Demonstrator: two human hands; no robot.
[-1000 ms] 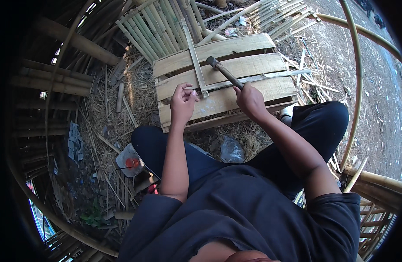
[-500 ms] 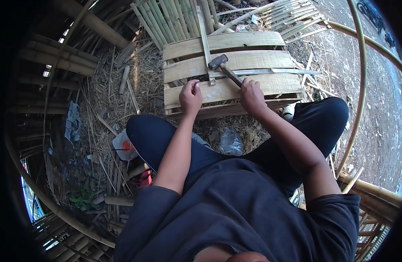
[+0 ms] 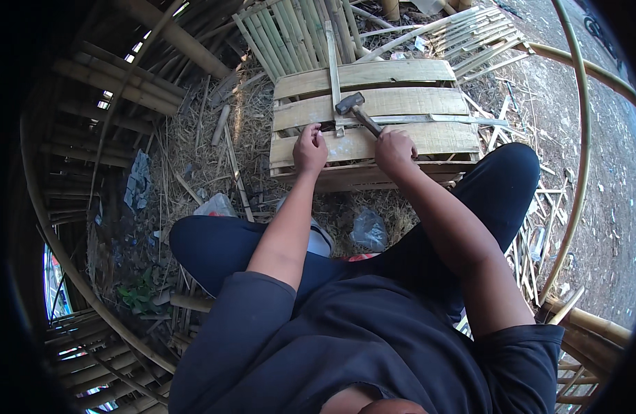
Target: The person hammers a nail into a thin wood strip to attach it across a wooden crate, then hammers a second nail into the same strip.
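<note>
One hand, the right hand, wraps the hammer; the left hand curls beside its head (pinching anything? From this far off, I can't tell). Beneath lie split-bamboo strips on the slatted wooden crate; a leftward-drifting swing could bruise fingers.

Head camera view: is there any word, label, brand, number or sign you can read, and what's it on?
No readable text.
Pale wooden slatted crate: light smudges, no legible lettering.
Dark-headed hammer with wooden handle: no legible marking.
Crumpled clear plastic bag: too blurred to tell whether anything is printed.
</note>
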